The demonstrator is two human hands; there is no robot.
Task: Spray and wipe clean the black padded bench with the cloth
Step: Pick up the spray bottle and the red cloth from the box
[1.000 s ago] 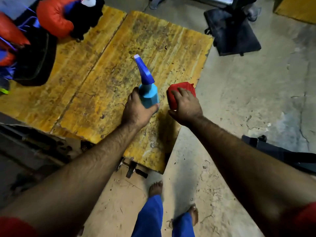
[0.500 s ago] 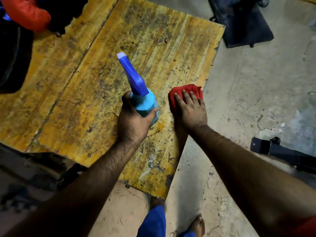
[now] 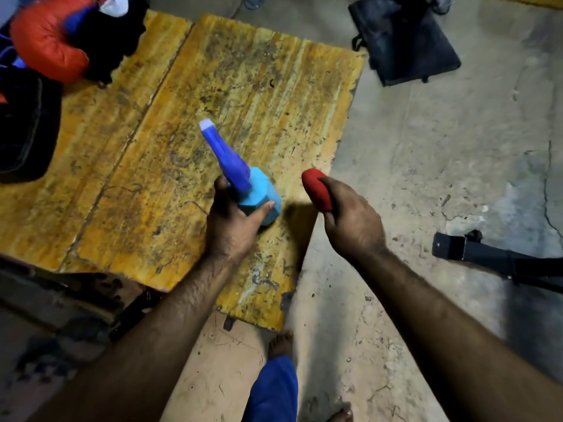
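Note:
My left hand [image 3: 234,226] grips a light blue spray bottle [image 3: 259,197] with a dark blue nozzle pointing up and away, over the near right part of a worn yellow wooden table [image 3: 189,153]. My right hand [image 3: 350,217] holds a bunched red cloth [image 3: 315,188] lifted just past the table's right edge, above the floor. A black padded piece [image 3: 405,41] lies on the concrete floor at the top right; I cannot tell whether it is the bench.
Orange boxing gloves [image 3: 48,47] and a black bag [image 3: 24,129] crowd the table's far left. A black metal frame [image 3: 493,260] lies on the floor at the right. My bare feet and blue trouser leg [image 3: 274,388] stand at the table's near corner.
My right hand has closed around the red cloth and lifted it off the table to the right. My left hand still grips the spray bottle, now tilted a little.

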